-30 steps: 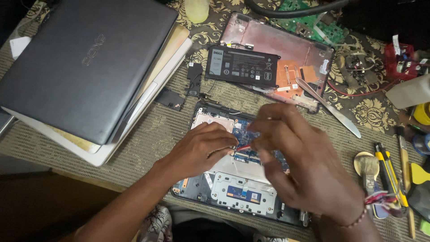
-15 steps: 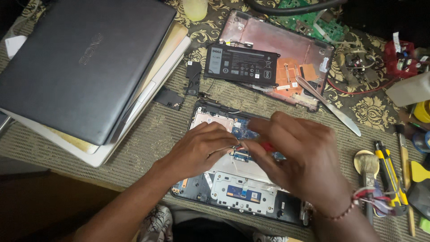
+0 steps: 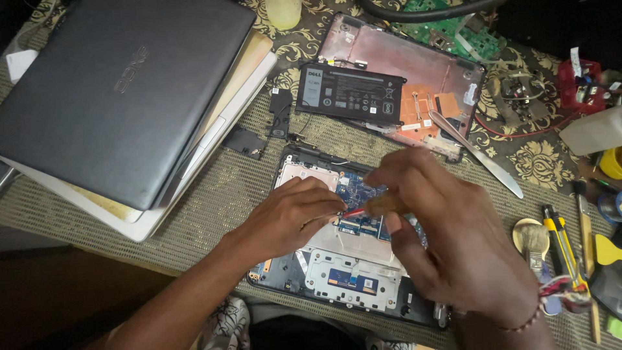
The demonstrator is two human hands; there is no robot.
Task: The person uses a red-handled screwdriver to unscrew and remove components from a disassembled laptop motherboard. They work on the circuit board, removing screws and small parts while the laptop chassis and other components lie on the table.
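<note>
An opened laptop base (image 3: 291,272) lies in front of me with a small blue circuit board (image 3: 355,185) and the back of the touchpad (image 3: 353,282) exposed. My right hand (image 3: 453,240) is closed around a small brown-handled tool (image 3: 381,206) whose red tip (image 3: 353,212) points left onto the board. My left hand (image 3: 291,217) rests on the base, with its fingertips pinched at that red tip. The spot on the board under the fingers is hidden.
A closed grey laptop (image 3: 116,84) sits on a stack at the left. Behind lies a removed bottom cover (image 3: 414,65) with a black battery (image 3: 350,94) and a flat metal blade (image 3: 479,155). A brush (image 3: 534,240), yellow-handled tools (image 3: 560,233) and a green board (image 3: 466,32) crowd the right.
Both hands stay over the blue board. My right hand has shifted slightly right and down, and the red tip now shows between the two hands.
</note>
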